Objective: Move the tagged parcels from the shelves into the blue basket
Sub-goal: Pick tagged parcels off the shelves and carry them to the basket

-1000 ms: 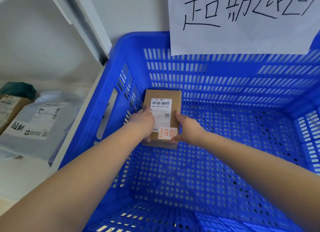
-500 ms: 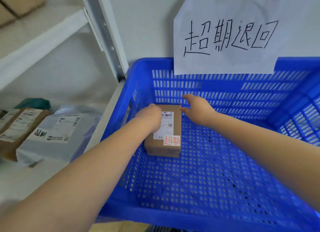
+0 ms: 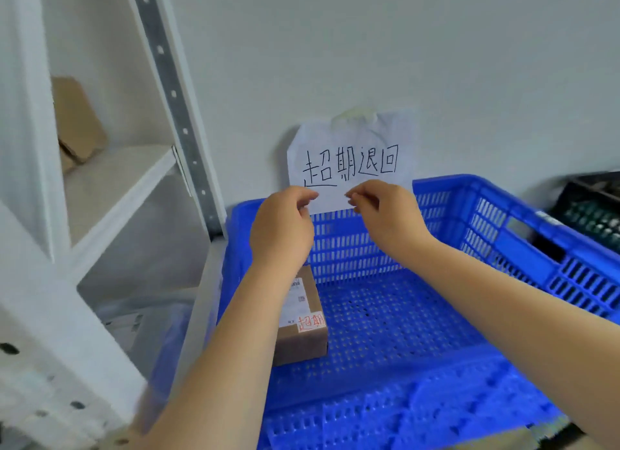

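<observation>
Parcel (image 3: pixel 303 318) lies in basket (image 3: pixel 469 194), left side. Left hand (image 3: pixel 281 228) and right hand (image 3: pixel 385 214) hover above it, fingers loosely curled, holding nothing. Sign (image 3: pixel 350 161) on wall behind basket; shelf (image 3: pixel 110 184) left.

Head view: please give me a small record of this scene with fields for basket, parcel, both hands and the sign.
basket: blue basket against the wall, beside the white shelf
parcel: cardboard parcel with a red-lettered tag, lying on the basket floor near its left wall
left hand: left hand raised, fingers loosely curled, holding nothing
right hand: right hand raised, likewise empty
sign: handwritten paper sign on the wall
</observation>
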